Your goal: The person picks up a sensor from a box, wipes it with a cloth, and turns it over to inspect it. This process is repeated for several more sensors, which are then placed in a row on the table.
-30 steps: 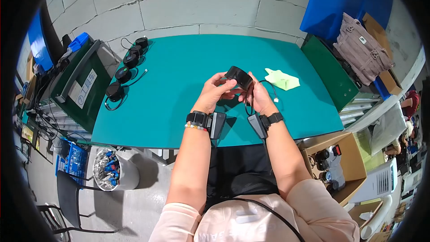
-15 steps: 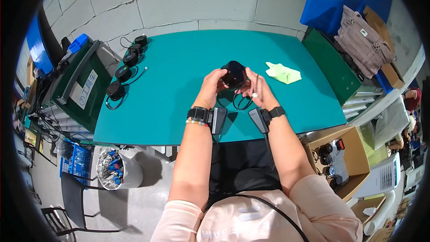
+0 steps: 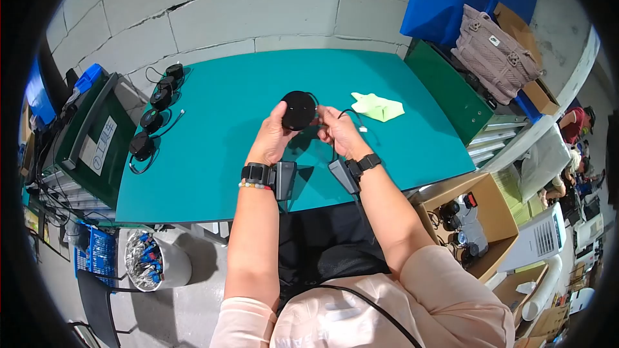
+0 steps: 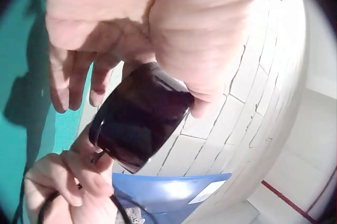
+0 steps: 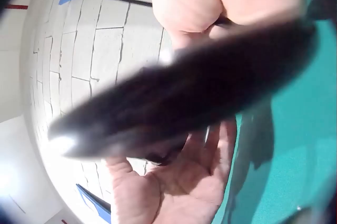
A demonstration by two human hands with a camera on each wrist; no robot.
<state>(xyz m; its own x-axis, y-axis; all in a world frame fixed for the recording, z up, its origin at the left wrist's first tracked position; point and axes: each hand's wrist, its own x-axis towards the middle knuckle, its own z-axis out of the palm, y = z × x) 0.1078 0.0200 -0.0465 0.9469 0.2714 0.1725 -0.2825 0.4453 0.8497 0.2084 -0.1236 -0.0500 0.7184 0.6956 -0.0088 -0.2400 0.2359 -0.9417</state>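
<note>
- Two hands hold one black round device (image 3: 299, 110) in the air above the middle of the green table (image 3: 213, 154).
- Left hand (image 3: 274, 135): thumb and fingers curled round the device's rim, gripping it from 7 o'clock; the left wrist view shows the thumb pressed on its edge.
- Right hand (image 3: 338, 130): at 3 o'clock of the device, fingers curled and pinching the thin black cable (image 3: 342, 119) that runs from it; the white plug (image 3: 363, 129) on the cable's end hangs free just beside this hand.
- Progress, as a judgement: four similar devices (image 3: 153, 119) lie in a row at the table's 9 o'clock edge with their cables beside them; this one appears to be in mid-handling, its cable loose and not yet set down.
- Open room: bare tabletop lies below and at 6 o'clock of the hands; a light green cloth (image 3: 377, 107) lies at 2 o'clock, apart from them.
- Edges: a green toolbox (image 3: 97, 135) borders the table at 9 o'clock, a green crate (image 3: 451, 93) at 3 o'clock, and the grey block wall (image 3: 213, 19) at 12 o'clock.
</note>
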